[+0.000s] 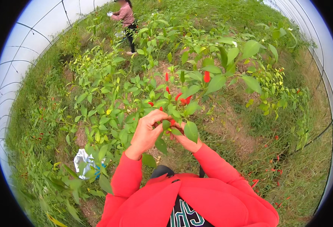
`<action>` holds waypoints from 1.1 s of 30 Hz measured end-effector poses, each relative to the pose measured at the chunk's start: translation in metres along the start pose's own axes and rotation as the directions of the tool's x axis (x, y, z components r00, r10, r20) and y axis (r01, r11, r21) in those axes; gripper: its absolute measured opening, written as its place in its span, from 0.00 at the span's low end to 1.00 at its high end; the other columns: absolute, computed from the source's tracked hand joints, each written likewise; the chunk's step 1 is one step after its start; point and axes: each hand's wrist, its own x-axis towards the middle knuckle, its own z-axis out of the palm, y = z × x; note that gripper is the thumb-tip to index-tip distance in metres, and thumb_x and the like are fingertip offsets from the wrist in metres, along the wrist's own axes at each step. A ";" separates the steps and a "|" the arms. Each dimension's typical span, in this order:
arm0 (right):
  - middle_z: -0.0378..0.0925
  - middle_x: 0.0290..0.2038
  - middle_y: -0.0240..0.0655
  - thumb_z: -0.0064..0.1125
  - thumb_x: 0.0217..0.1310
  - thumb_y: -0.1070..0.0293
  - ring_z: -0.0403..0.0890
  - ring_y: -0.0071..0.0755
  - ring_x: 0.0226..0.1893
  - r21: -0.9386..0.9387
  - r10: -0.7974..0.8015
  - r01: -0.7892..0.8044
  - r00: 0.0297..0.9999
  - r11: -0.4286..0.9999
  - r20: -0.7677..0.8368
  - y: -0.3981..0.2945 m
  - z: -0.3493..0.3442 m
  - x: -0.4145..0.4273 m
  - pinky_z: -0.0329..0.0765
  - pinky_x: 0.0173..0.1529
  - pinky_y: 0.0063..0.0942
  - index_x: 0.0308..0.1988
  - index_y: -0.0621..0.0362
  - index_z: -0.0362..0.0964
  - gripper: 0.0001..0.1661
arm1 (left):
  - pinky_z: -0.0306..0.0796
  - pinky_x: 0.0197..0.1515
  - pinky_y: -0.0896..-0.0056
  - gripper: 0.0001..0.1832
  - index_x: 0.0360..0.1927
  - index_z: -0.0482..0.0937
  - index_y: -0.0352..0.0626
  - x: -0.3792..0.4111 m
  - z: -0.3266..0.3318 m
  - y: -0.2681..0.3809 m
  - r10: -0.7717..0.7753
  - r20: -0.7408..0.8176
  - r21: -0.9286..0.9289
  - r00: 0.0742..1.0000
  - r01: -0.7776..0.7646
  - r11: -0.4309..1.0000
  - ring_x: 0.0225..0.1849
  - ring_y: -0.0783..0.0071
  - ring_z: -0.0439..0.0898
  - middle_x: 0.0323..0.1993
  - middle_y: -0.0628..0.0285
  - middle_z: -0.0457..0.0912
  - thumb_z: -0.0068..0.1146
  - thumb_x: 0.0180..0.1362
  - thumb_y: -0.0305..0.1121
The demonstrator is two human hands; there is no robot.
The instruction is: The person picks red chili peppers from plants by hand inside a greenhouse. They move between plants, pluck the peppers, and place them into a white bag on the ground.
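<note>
My left hand [148,129] bends in from the left, its thumb and fingers pinching in among the leaves of a chili pepper plant [193,90]. Just beyond its fingertips shows a red chili pepper [172,122]. My right hand [187,138] meets it from the right at the same spot; leaves cover parts of its fingers, so its grip is unclear. More ripe red peppers [183,100] hang right above both hands, and a single larger one [206,76] is higher up beside a green pepper [182,76].
A white bag [82,163] lies among plants at lower left. Loose red peppers [255,183] are scattered over the grass at right. Farther off, a person in a pink top [126,15] stands between plants. Curved greenhouse walls [21,42] of pale film on hoops enclose both sides.
</note>
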 end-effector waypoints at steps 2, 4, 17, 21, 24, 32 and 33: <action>0.81 0.32 0.34 0.61 0.58 0.73 0.79 0.24 0.26 0.026 -0.044 0.044 0.999 0.999 0.003 -0.006 0.003 0.006 0.75 0.30 0.25 0.49 0.60 0.75 0.17 | 0.66 0.34 0.81 0.11 0.42 0.80 0.38 0.005 -0.003 -0.003 -0.020 0.042 -0.046 0.999 0.022 0.999 0.37 0.82 0.74 0.39 0.67 0.77 0.54 0.55 0.18; 0.80 0.33 0.34 0.61 0.58 0.73 0.79 0.23 0.27 -0.070 -0.165 0.165 0.986 0.984 -0.001 -0.003 0.001 0.016 0.74 0.29 0.25 0.48 0.60 0.75 0.16 | 0.64 0.31 0.79 0.09 0.38 0.79 0.37 0.015 -0.005 -0.008 -0.016 0.063 -0.056 0.998 0.019 0.998 0.32 0.82 0.71 0.35 0.66 0.76 0.53 0.54 0.16; 0.78 0.36 0.41 0.57 0.55 0.78 0.80 0.50 0.33 -0.650 -0.599 0.528 0.789 0.546 0.138 -0.006 -0.004 0.053 0.77 0.35 0.38 0.47 0.56 0.74 0.17 | 0.65 0.26 0.84 0.06 0.31 0.78 0.41 0.046 -0.014 -0.030 -0.362 -0.016 -0.540 0.932 0.297 0.788 0.24 0.88 0.72 0.23 0.70 0.79 0.61 0.60 0.31; 0.78 0.36 0.44 0.56 0.50 0.82 0.80 0.49 0.32 -0.579 -0.590 0.565 0.789 0.588 0.171 -0.005 -0.007 0.064 0.76 0.35 0.35 0.46 0.61 0.74 0.19 | 0.68 0.26 0.84 0.06 0.33 0.79 0.41 0.042 -0.002 -0.061 -0.418 -0.076 -0.757 0.905 0.221 0.615 0.24 0.86 0.75 0.26 0.67 0.81 0.60 0.61 0.32; 0.78 0.32 0.42 0.58 0.45 0.85 0.79 0.44 0.28 -0.588 -0.624 0.593 0.760 0.551 0.181 0.008 -0.015 0.068 0.74 0.29 0.33 0.41 0.65 0.76 0.18 | 0.69 0.27 0.83 0.06 0.34 0.79 0.41 0.042 0.007 -0.064 -0.446 -0.127 -0.820 0.886 0.159 0.550 0.24 0.85 0.75 0.27 0.67 0.81 0.60 0.62 0.32; 0.78 0.31 0.36 0.50 0.60 0.82 0.78 0.26 0.22 -0.287 -0.288 0.242 0.949 0.927 -0.130 0.036 -0.018 0.046 0.73 0.28 0.26 0.41 0.66 0.76 0.10 | 0.72 0.31 0.80 0.07 0.35 0.76 0.40 0.033 -0.009 -0.078 -0.523 -0.367 -0.827 0.769 -0.014 0.561 0.27 0.82 0.76 0.29 0.66 0.80 0.55 0.65 0.33; 0.78 0.32 0.36 0.49 0.61 0.82 0.78 0.25 0.22 -0.195 -0.221 0.184 0.958 0.963 -0.186 0.044 -0.024 0.044 0.74 0.29 0.25 0.42 0.67 0.76 0.10 | 0.74 0.32 0.79 0.07 0.34 0.76 0.41 0.030 -0.021 -0.084 -0.515 -0.438 -0.809 0.737 -0.074 0.583 0.28 0.80 0.77 0.29 0.65 0.79 0.55 0.65 0.33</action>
